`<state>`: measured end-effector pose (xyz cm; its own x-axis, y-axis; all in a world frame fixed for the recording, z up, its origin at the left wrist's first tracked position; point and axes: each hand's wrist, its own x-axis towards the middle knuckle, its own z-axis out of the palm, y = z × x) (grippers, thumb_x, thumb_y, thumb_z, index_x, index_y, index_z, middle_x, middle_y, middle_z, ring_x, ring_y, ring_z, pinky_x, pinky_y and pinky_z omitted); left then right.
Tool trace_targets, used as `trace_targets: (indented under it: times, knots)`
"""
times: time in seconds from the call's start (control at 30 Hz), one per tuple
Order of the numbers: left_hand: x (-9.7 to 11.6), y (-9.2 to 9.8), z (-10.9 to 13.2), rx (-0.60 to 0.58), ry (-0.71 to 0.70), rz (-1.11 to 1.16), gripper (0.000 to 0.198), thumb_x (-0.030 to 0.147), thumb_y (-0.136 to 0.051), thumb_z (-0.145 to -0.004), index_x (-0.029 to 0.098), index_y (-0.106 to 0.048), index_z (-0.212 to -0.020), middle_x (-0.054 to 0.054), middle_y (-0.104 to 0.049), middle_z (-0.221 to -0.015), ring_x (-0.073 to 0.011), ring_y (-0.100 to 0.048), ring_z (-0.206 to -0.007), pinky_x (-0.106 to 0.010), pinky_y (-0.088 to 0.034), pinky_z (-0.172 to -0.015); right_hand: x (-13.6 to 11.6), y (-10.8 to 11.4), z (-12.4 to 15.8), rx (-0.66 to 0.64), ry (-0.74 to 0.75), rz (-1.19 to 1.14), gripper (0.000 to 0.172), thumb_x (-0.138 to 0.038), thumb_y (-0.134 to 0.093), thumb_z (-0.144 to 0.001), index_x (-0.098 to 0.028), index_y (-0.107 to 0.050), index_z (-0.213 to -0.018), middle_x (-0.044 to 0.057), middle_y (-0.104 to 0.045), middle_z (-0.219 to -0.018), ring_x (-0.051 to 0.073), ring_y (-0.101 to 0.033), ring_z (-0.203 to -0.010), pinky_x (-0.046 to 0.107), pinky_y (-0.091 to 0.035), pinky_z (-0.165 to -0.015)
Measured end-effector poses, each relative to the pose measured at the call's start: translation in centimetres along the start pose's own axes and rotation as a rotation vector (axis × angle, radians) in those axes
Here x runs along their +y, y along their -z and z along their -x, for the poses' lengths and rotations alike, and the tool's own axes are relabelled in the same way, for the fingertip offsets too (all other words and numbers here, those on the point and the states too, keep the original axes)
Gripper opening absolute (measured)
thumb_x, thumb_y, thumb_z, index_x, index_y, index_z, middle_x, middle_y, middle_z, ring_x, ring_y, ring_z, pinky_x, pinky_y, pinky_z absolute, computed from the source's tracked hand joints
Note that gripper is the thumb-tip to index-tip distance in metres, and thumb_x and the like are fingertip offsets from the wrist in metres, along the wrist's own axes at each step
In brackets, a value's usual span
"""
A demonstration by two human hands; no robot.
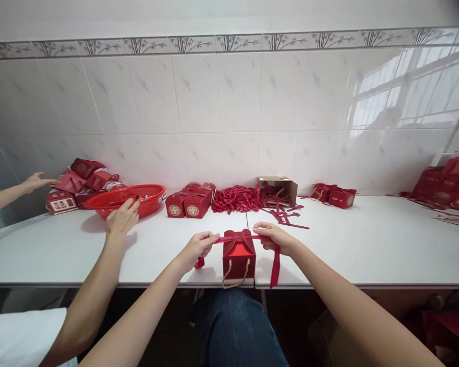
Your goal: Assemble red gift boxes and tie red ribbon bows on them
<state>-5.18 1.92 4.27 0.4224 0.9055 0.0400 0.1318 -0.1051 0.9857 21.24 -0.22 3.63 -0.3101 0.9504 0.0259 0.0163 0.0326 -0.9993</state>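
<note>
A small red gift box (239, 260) with a gold rope handle (235, 279) stands upright near the table's front edge. Across its folded top flaps runs a red ribbon (275, 265), stretched out to both sides. My left hand (199, 248) pinches one side of the ribbon, with a short end hanging below the fingers. On the other side, my right hand (274, 237) is closed on the ribbon too, and a longer tail drops beneath it. Neither hand touches the box walls.
At left, a co-worker's hand (122, 216) reaches into a red basin (153, 204); their other hand (38, 182) is near piled boxes (87, 178). Finished-looking boxes (197, 201), heaped ribbons (235, 199) and a cardboard box (290, 189) line the back. More boxes (342, 197) stand right.
</note>
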Motion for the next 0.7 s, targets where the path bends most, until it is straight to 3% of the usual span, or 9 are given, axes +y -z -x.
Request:
trace_targets:
  times: [0.2, 0.43, 0.6, 0.7]
  knots:
    - [-2.9, -0.2, -0.9, 0.028, 0.041, 0.005, 0.048, 0.060, -0.065, -0.064, 0.019, -0.040, -0.060, 0.011, -0.024, -0.046, -0.0040, -0.016, -0.039, -0.021, -0.009, -0.040, 2.4, 0.0, 0.0, 0.107, 0.045, 0.294, 0.045, -0.062, -0.062, -0.068, -0.019, -0.048, -0.069, -0.010, -0.033, -0.049, 0.006, -0.024, -0.043, 0.021, -0.018, -0.044]
    - [-6.3, -2.2, -1.2, 0.171, -0.046, -0.064, 0.056, 0.075, -0.045, -0.067, 0.022, -0.032, -0.057, 0.010, -0.022, -0.047, -0.0066, -0.019, -0.040, -0.022, -0.017, -0.041, 6.8, -2.3, 0.1, 0.312, 0.128, 0.511, 0.059, -0.068, -0.024, -0.084, -0.021, -0.028, -0.048, -0.004, -0.027, -0.047, 0.011, -0.031, -0.046, 0.026, -0.027, -0.053]
    - [-7.0, -3.2, -0.4, 0.362, -0.172, -0.220, 0.051, 0.064, -0.039, -0.079, 0.022, -0.028, -0.053, 0.006, -0.026, -0.049, -0.0109, -0.027, -0.047, -0.026, -0.023, -0.049, 7.5, -4.2, 0.4, 0.509, 0.056, 0.627, 0.057, -0.059, -0.026, -0.089, -0.022, -0.034, -0.046, 0.003, -0.045, -0.050, 0.019, -0.049, -0.054, 0.030, -0.031, -0.058]
    - [-7.0, -3.8, 0.3, 0.449, -0.229, -0.302, 0.047, 0.054, -0.039, -0.084, 0.022, -0.027, -0.053, 0.005, -0.026, -0.050, -0.0126, -0.028, -0.051, -0.027, -0.022, -0.052, 7.5, -5.4, 0.7, 0.605, -0.011, 0.668, 0.054, -0.056, -0.027, -0.089, -0.023, -0.038, -0.048, 0.008, -0.053, -0.056, 0.022, -0.053, -0.058, 0.031, -0.031, -0.058]
